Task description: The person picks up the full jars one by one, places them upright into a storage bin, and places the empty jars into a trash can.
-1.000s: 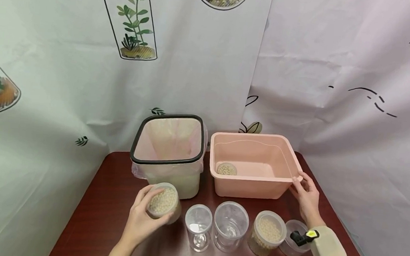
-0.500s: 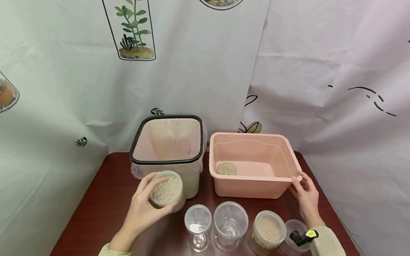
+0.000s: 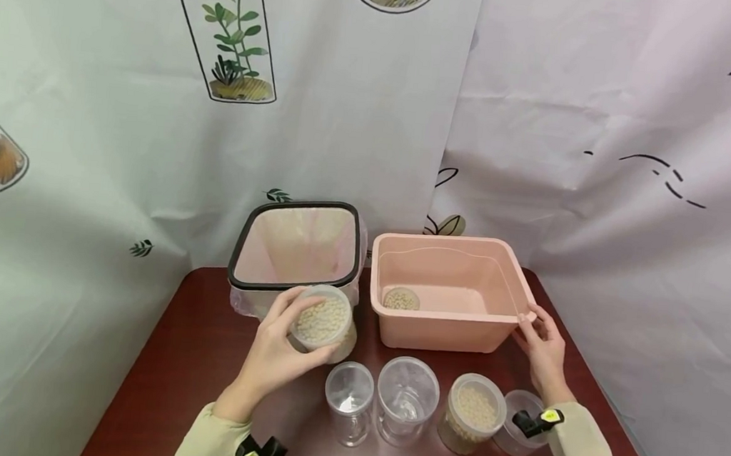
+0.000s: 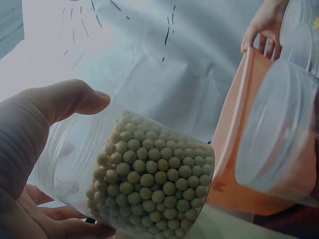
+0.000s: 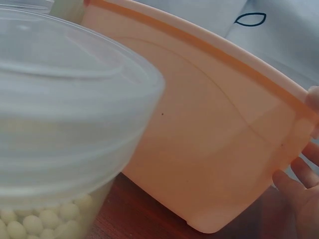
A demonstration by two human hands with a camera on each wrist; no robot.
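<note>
My left hand (image 3: 274, 357) grips a clear plastic jar (image 3: 322, 318) of pale round beans or beads, held up in front of the bin. In the left wrist view the jar (image 4: 154, 174) lies tilted between thumb and fingers, its contents gathered towards the base. With thumb and fingers, my right hand (image 3: 545, 353) holds the front right corner of a pink plastic tub (image 3: 441, 335). The right wrist view shows fingertips (image 5: 284, 181) against the tub's outer wall (image 5: 199, 119). Inside the tub, at its left end, sits another jar of beans or beads (image 3: 401, 299).
A square bin with a black rim (image 3: 283, 286) and a liner stands left of the tub. Along the front are two clear jars (image 3: 349, 406) (image 3: 407, 407), a filled jar (image 3: 472, 415) and a low clear container (image 3: 519, 440). A printed cloth (image 3: 348, 126) hangs behind.
My left hand has raised the jar and carried it to the right, towards the gap between bin and tub. My right hand keeps its hold on the tub's corner.
</note>
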